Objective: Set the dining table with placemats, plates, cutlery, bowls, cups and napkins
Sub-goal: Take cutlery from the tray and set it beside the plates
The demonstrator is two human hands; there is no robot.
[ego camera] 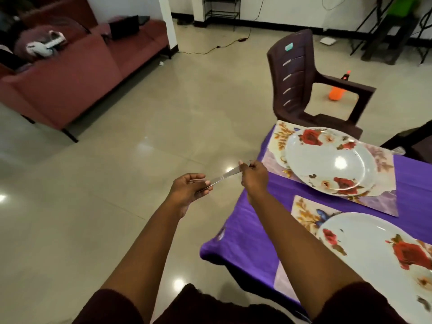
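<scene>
Both arms out past bench's (252, 235) left edge, over floor. L hand (187, 190) & R hand (254, 175) each pinch one end of a knife (225, 175), held level btwn them.

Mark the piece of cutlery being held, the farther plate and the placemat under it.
piece of cutlery (224, 176): head view, mid-shaft between the hands.
farther plate (327, 160): head view, white centre.
placemat (383, 199): head view, bare near corner.

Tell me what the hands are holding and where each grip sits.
A slim silver metal cutlery piece: left hand pinches its near end, right hand pinches its far end.
</scene>
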